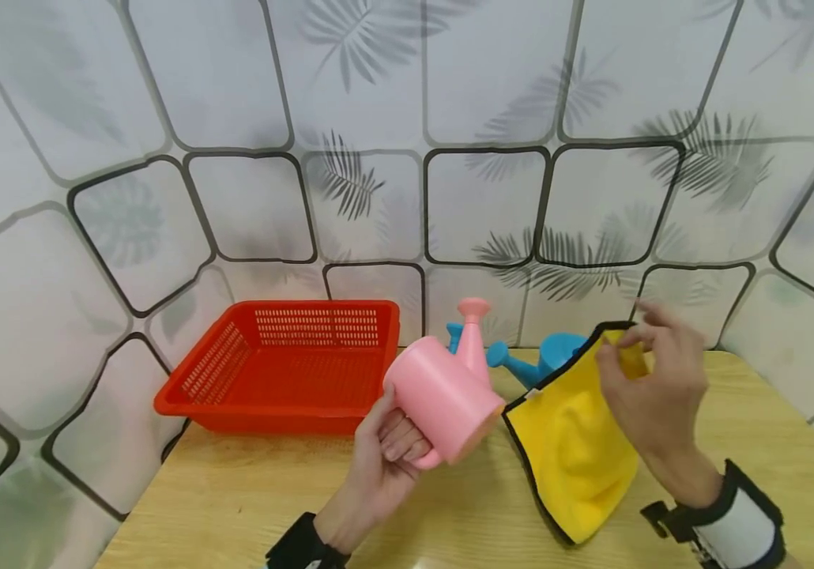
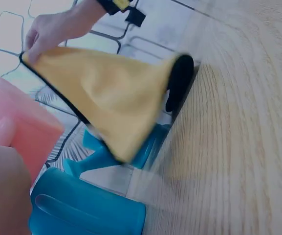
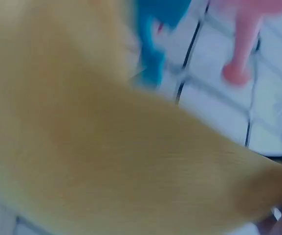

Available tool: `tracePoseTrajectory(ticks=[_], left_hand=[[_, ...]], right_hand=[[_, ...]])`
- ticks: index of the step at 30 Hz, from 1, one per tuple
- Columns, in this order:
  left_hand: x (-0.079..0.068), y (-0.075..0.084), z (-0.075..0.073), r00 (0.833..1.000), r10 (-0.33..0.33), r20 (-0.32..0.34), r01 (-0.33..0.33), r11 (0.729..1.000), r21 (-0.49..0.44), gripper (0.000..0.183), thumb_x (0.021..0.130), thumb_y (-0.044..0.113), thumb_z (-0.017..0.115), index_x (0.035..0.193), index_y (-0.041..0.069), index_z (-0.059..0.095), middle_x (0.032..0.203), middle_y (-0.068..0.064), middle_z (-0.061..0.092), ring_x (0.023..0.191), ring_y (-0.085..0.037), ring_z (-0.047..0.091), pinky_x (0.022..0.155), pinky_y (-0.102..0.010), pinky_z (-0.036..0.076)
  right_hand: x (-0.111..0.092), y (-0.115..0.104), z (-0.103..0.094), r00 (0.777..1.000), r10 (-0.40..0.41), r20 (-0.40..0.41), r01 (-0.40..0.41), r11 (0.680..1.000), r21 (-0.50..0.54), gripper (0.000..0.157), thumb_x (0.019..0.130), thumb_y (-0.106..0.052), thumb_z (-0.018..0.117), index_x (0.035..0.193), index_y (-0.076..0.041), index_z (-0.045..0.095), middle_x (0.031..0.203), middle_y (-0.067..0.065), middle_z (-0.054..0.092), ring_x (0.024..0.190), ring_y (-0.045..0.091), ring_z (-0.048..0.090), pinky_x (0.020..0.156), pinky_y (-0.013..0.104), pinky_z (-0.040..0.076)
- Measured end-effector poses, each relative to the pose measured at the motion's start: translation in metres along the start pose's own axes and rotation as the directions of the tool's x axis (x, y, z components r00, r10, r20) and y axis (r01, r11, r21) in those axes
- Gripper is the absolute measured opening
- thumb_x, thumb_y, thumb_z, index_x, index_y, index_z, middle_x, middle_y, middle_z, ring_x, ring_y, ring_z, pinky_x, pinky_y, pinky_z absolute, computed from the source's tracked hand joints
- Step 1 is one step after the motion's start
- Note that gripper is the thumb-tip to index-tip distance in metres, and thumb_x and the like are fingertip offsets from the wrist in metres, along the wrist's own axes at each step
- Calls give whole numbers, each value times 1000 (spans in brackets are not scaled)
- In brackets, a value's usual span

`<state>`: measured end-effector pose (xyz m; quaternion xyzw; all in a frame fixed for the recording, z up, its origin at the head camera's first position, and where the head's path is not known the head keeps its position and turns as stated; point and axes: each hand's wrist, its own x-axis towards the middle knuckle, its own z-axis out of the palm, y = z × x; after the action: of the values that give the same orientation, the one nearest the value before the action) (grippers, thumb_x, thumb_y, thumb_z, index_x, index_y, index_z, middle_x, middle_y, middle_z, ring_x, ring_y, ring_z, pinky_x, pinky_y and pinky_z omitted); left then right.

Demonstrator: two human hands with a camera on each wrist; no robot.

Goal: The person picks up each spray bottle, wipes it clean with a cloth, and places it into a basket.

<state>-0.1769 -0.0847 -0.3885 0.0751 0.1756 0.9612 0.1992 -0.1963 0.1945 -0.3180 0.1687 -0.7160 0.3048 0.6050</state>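
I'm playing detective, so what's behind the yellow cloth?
In the head view, a blue watering can peeks out behind the yellow cloth: its spout and part of its body show. The cloth covers the rest, so I can't tell what else is hidden there.

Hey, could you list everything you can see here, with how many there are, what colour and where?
Basket: one, red, on the left of the table
Watering can: one, pink, lifted and tilted in the left hand
Watering cans: two, blue, one mostly hidden behind the pink can, one partly behind the cloth
Cloth: one, yellow with black edging, hanging from the right hand
Table: one, light wood, under everything
Wall covering: one, pale with grey and black lines and leaf prints, behind
Wrist straps: two, one black, one black and pale grey, on the wrists
Hands: two, bare, at the pink can and the cloth
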Motion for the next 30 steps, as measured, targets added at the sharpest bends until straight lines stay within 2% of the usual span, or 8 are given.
tracePoseTrajectory(ticks=[3, 6, 11, 19, 21, 24, 27, 30], left_hand=[[0, 0, 1, 999, 22, -28, -23, 999, -39, 51, 99, 39, 51, 59, 18, 28, 48, 7, 31, 39, -5, 38, 45, -17, 30], [1, 0, 3, 999, 43, -26, -44, 998, -47, 51, 99, 39, 51, 59, 18, 27, 48, 7, 31, 40, -6, 38, 46, -17, 29], [1, 0, 4, 996, 82, -18, -83, 996, -41, 52, 100, 39, 49, 59, 17, 25, 48, 7, 30, 39, -6, 38, 46, -18, 25], [-1, -2, 4, 998, 60, -26, -61, 997, -48, 51, 99, 39, 49, 59, 17, 26, 50, 7, 27, 39, -5, 37, 46, -17, 28], [0, -3, 5, 998, 51, -34, -53, 997, -54, 51, 99, 39, 50, 59, 18, 27, 50, 8, 27, 39, -5, 37, 45, -17, 28], [-1, -5, 5, 998, 41, -41, -44, 997, -62, 51, 98, 39, 51, 59, 18, 26, 50, 8, 26, 38, -6, 37, 45, -17, 29], [-1, -6, 4, 999, 37, -32, -39, 997, -61, 51, 99, 39, 50, 59, 18, 26, 50, 7, 27, 38, -6, 38, 45, -17, 29], [-3, -7, 2, 999, 46, -16, -47, 997, -56, 51, 100, 39, 47, 59, 17, 25, 50, 7, 26, 38, -6, 37, 46, -17, 25]], right_hand=[[-24, -21, 7, 974, -16, 226, -4, 996, 86, 13, 67, 0, 68, 77, 4, 61, 81, 17, 70, 71, 26, 64, 62, 27, 53], [-47, -42, 16, 939, -59, 339, -8, 982, 191, 17, 74, -10, 74, 85, 0, 67, 82, 9, 68, 72, 17, 63, 61, 25, 56], [-63, -54, 25, 936, -116, 333, 17, 958, 287, 34, 95, -31, 60, 97, 1, 73, 97, 14, 67, 84, 21, 65, 67, 26, 59], [-64, -45, 24, 951, -61, 304, -44, 944, 328, 45, 93, -37, 61, 103, 7, 67, 95, 18, 72, 80, 22, 69, 79, 11, 54], [-63, -44, 22, 949, -50, 310, -65, 934, 350, 42, 91, -32, 65, 104, 7, 68, 96, 19, 73, 81, 22, 70, 80, 10, 53], [-62, -44, 20, 947, -54, 318, -76, 922, 381, 28, 78, -8, 79, 102, 5, 72, 95, 20, 73, 81, 22, 70, 81, 8, 51], [-63, -45, 19, 949, -62, 310, -65, 921, 384, 41, 61, 14, 80, 100, 4, 74, 92, 18, 73, 79, 21, 70, 81, 7, 51], [-65, -46, 19, 953, -75, 295, -47, 922, 386, 35, 66, 9, 81, 100, 4, 75, 91, 18, 73, 80, 22, 71, 81, 8, 51]])
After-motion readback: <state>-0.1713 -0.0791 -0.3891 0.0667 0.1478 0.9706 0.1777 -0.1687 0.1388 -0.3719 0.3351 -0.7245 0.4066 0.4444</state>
